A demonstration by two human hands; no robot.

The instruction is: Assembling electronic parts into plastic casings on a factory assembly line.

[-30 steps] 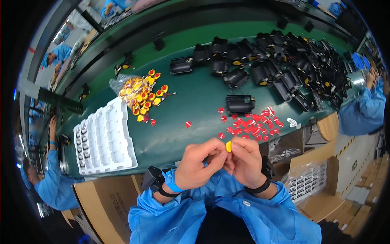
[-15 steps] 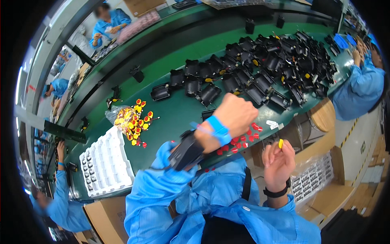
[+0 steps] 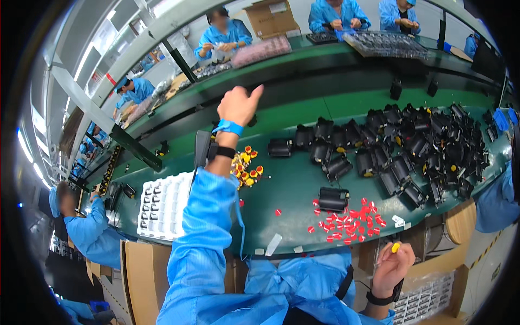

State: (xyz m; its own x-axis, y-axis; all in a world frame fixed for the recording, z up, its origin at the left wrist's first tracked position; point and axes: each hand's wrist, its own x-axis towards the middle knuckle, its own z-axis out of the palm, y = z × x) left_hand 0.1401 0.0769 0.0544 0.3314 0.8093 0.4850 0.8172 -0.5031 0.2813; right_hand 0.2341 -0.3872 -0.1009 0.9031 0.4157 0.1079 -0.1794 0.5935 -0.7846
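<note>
My left hand (image 3: pixel 238 106) is raised over the far side of the green bench, its thumb stretched out away from the fingers. The other fingers are partly hidden behind the back of the hand, and nothing shows in its grip. Just beside it, a dark part (image 3: pixel 252 120) is mostly covered by the hand. Close to my body at the bench's front edge, my right hand (image 3: pixel 391 269) pinches a small yellow piece (image 3: pixel 396 247). Below my left wrist lies a pile of yellow-and-red pieces (image 3: pixel 250 172), partly hidden by my forearm.
Many black plastic housings (image 3: pixel 403 168) cover the bench at the right. One housing (image 3: pixel 333 199) lies near scattered red discs (image 3: pixel 352 222). A white tray (image 3: pixel 180 208) stands left of my forearm. An open carton (image 3: pixel 457 287) is at lower right. Co-workers sit across and at both sides.
My left hand has moved from above the red discs to the far left side of the bench. My right hand still pinches the yellow piece. The view has tilted up and left.
</note>
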